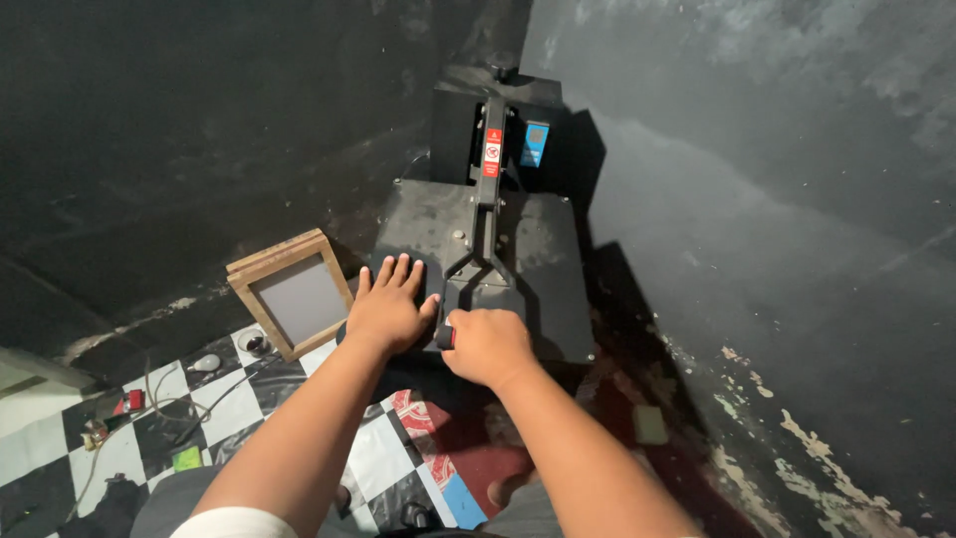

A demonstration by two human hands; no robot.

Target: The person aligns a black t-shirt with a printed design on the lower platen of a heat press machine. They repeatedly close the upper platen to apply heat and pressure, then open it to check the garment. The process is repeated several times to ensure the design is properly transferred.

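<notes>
Both hands work at a black heat press (543,269) standing on the floor against a dark wall. From the head view, the left hand (388,304) lies flat on the press's upper plate, fingers spread and palm down. Just beside it, the right hand (486,346) is curled into a fist around the press handle (445,336), whose black-and-red end shows at the thumb side. A lever arm (488,199) runs back from the handle along the plate's middle. Left of the press, a wooden screen frame (291,292) leans near the wall on checkered flooring (119,448).
</notes>
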